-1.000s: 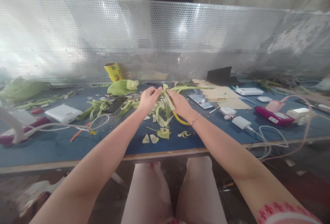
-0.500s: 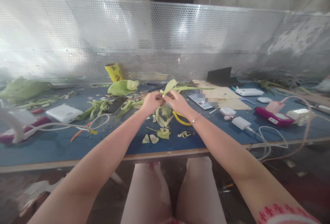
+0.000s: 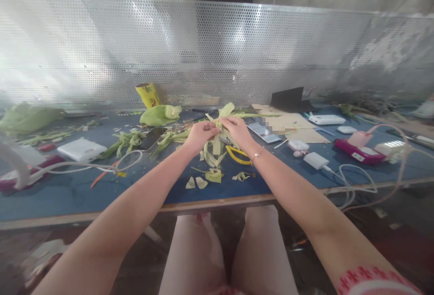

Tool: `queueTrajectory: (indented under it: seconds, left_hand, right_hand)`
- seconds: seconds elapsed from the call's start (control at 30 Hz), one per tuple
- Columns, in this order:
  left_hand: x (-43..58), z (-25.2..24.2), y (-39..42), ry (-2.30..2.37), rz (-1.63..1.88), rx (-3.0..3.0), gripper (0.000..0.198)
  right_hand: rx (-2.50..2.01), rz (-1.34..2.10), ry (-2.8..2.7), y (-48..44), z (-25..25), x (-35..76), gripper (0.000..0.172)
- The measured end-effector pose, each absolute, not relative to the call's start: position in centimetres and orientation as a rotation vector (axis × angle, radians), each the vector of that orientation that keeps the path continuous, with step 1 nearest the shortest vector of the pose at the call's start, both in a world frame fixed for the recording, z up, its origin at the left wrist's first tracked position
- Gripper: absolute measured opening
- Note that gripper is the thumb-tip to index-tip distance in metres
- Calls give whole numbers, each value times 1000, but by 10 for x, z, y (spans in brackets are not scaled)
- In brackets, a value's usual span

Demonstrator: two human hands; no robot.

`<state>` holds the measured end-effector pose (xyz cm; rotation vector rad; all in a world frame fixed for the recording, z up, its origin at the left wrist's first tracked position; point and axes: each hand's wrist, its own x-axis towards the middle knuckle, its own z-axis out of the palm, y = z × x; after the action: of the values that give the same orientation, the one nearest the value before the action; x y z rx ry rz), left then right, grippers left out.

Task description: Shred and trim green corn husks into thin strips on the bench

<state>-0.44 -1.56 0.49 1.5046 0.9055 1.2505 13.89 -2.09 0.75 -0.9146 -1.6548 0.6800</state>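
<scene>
The yellow canister (image 3: 148, 96), a tube with red and dark print, leans well to the left of the phone (image 3: 266, 135) and farther back; its top end is open, but what is inside cannot be told. The white case (image 3: 298, 145), small, rounded and closed, lies to the right of the phone and a little nearer; its contents are hidden.

The husk (image 3: 226, 111) is just left of the phone, held in both hands. It is pale green, with a broad, thin leaf standing up and narrower pieces splaying from the pinched part. The left hand (image 3: 200, 134) has its thumb and fingers pressed together on the husk; the right hand (image 3: 237, 131) likewise pinches it, on the side toward the phone.

Left of the phone and nearer, the tool (image 3: 239, 161) shows smooth, curved yellow handles and a grey metal part, partly under the right hand. Limp, curling scraps (image 3: 214, 176) lie on the same side of the phone, some folded, some small and flat. The leafy bundle (image 3: 159, 116), plump and green, is farther left of the phone. Stiff brown card (image 3: 307, 136) lies to its right. The table (image 3: 74, 197) under the phone is matt blue; behind the phone rises a metal screen (image 3: 230, 50) punched with small round holes.
</scene>
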Motion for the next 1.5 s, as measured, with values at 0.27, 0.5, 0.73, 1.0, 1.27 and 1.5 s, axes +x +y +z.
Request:
queueTrajectory:
  seconds: [0.27, 0.5, 0.73, 1.0, 1.27, 1.5]
  left_hand:
    - [-10, -1, -6, 1020, 1194, 1745, 35]
    - [-8, 5, -12, 1108, 1184, 1825, 31]
    - [-8, 6, -10, 1141, 1204, 1875, 23]
    - [-6, -3, -7, 1133, 1284, 1900, 13]
    - [2, -3, -17, 949, 1280, 1616, 47]
    - [6, -4, -18, 900, 1279, 1436, 49]
  right_hand:
    - [-959, 670, -1493, -23, 12, 141, 29]
    - [-1028, 545, -1548, -20, 9, 141, 35]
    - [-1080, 419, -1530, -16, 6, 140, 36]
    - [-1103, 372, -1574, -13, -1, 137, 32]
    - [-1000, 266, -1590, -7, -8, 137, 34]
    - [-980, 367, -1567, -9, -5, 136, 32]
